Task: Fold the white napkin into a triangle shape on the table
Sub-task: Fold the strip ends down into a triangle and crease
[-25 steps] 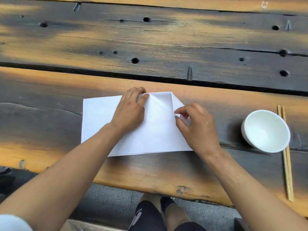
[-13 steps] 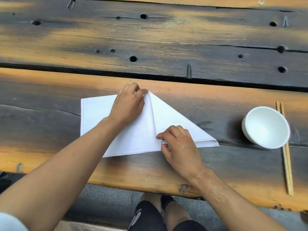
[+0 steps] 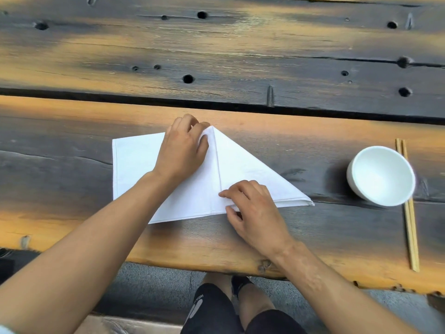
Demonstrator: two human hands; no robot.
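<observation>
Head view: white napkin (image 3: 243,174) flat on wooden table (image 3: 313,237), near front edge, about middle. Right part folded over into triangle; left part flat, not folded. Left hand (image 3: 184,149) on top point of fold, fingers bent, pressing cloth down. Right hand (image 3: 256,213) at napkin's near edge, thumb and fingers pinching folded layers. White bowl (image 3: 381,175) toward right edge, well apart from napkin. Chopsticks (image 3: 408,206) just right of bowl, partly under it.
</observation>
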